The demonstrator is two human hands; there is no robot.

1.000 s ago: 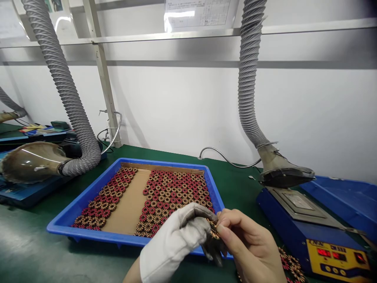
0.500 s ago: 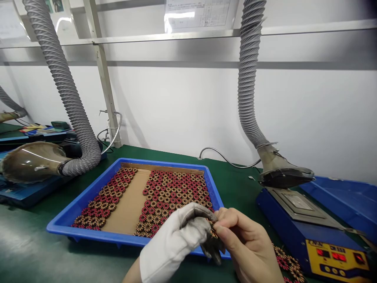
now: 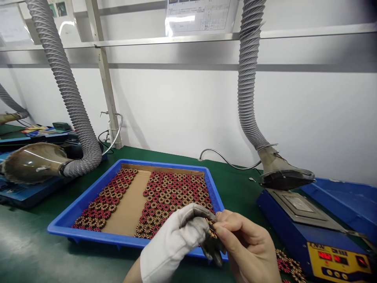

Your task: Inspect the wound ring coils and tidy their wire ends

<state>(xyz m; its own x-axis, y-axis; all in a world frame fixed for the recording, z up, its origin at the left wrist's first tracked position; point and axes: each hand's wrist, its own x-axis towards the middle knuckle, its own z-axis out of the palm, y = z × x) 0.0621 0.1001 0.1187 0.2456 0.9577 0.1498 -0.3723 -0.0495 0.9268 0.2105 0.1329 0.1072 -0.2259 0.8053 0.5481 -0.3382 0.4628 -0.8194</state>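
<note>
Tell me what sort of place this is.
Likely a factory workshop: a blue plastic tray of red and tan flower-shaped parts, a grey ribbed hose, and a blue box-shaped machine with a yellow panel.

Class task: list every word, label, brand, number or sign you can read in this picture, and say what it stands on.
None can be quoted with certainty.
Yellow panel: printed characters, too blurred.
Red displays: lit digits, too blurred.
Printed sheet at top middle: rows of text, too small.
Pale sheet at upper left: too faint.
</note>
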